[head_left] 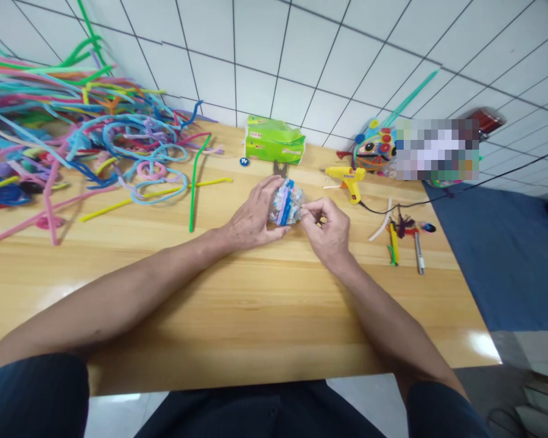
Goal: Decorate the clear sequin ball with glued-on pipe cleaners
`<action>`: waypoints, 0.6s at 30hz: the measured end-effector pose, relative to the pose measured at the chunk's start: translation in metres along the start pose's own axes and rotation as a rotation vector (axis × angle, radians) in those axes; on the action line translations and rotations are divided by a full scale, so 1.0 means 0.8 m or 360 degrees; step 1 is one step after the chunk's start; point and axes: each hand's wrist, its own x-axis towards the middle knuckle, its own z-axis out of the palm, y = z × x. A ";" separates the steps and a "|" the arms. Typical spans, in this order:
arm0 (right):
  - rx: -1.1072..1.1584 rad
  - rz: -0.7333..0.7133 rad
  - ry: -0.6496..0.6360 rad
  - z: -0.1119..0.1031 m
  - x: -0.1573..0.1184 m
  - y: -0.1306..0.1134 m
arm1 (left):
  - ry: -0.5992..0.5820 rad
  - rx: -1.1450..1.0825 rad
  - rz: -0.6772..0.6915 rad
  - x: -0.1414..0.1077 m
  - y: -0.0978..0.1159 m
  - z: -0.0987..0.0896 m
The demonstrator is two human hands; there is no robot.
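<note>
A small clear rounded object point(287, 204) with blue and lilac strips across it and bits of colour inside is held over the middle of the table. My left hand point(254, 218) wraps round its left side, thumb below and fingers above. At its right side my right hand point(326, 230) is closed in a pinch; what the fingertips hold is too small to make out. Dark-jawed pliers point(280, 168) lie just beyond my left fingers, partly hidden. A yellow glue gun point(349, 180) lies to the right, behind my right hand.
Colourful pipe cleaners point(119, 140) pile up at the left. A green tissue pack point(274, 140) stands near the tiled wall. Decorated craft items point(375, 149) are at the back right, by a black cord point(484, 180). A pen point(419, 253) and scraps lie at the right.
</note>
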 end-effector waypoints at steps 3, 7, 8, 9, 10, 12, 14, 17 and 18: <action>-0.0016 -0.0011 0.0003 0.000 0.000 0.000 | 0.0010 0.0019 0.0006 -0.001 -0.001 -0.001; -0.0042 -0.0016 0.0002 0.000 0.000 0.000 | -0.0025 0.0000 0.0013 -0.002 -0.005 0.000; -0.0039 -0.0017 0.0001 0.000 -0.001 0.000 | -0.0036 -0.0004 0.0011 -0.003 -0.005 0.000; -0.0033 -0.0017 -0.0002 0.000 -0.001 0.000 | -0.0045 -0.0002 0.0011 -0.003 -0.006 -0.001; -0.0024 -0.0018 -0.0003 0.000 -0.002 0.001 | -0.0050 0.0003 0.0015 -0.004 -0.006 -0.001; 0.0003 -0.0028 0.0004 0.000 -0.002 0.001 | -0.0051 0.0011 0.0024 -0.004 -0.005 -0.002; 0.0022 -0.0038 0.0016 0.000 -0.002 0.001 | -0.0049 0.0000 0.0021 -0.004 -0.003 -0.003; 0.0004 -0.0032 0.0012 0.000 -0.001 0.001 | -0.0040 -0.0020 -0.0003 -0.003 0.000 -0.003; -0.0010 -0.0029 0.0007 0.000 -0.001 0.000 | -0.0033 -0.0015 -0.0005 -0.002 0.001 -0.003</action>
